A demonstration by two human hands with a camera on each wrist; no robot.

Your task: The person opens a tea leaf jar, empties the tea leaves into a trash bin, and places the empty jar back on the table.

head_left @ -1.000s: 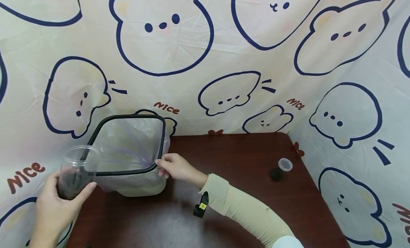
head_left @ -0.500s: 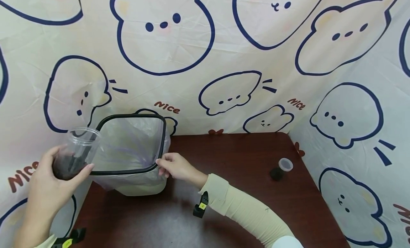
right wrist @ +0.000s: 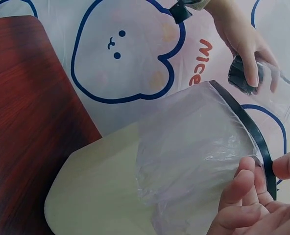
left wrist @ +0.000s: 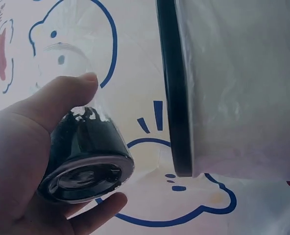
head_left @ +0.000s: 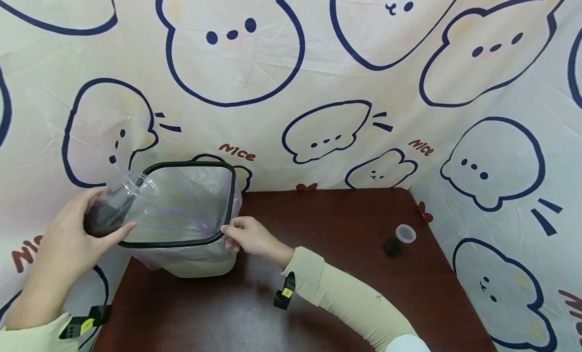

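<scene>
My left hand [head_left: 68,236] grips a clear plastic cup [left wrist: 88,134] with dark contents at its base end. The cup leans over to the right, its mouth [head_left: 143,183] overlapping the left side of a bin's black rim [head_left: 182,245] in the head view. The pale yellow bin [right wrist: 96,188] is lined with a thin, see-through bag [right wrist: 184,142] folded down over its outside. With thumb and fingers, my right hand [head_left: 252,238] pinches the rim and bag at the near right corner. The right wrist view shows the cup tilted beyond the rim.
The bin stands at the far left of a dark red-brown table [head_left: 318,225]. Toward the table's right edge is a small item with a round whitish top [head_left: 405,234] and a dark lower part [head_left: 393,247]. A cartoon-printed cloth [head_left: 318,79] hangs behind and beside the table.
My left hand has raised the cup and tipped it from nearly upright toward the bin, its mouth moving right to the rim. My right hand has stayed at the corner.
</scene>
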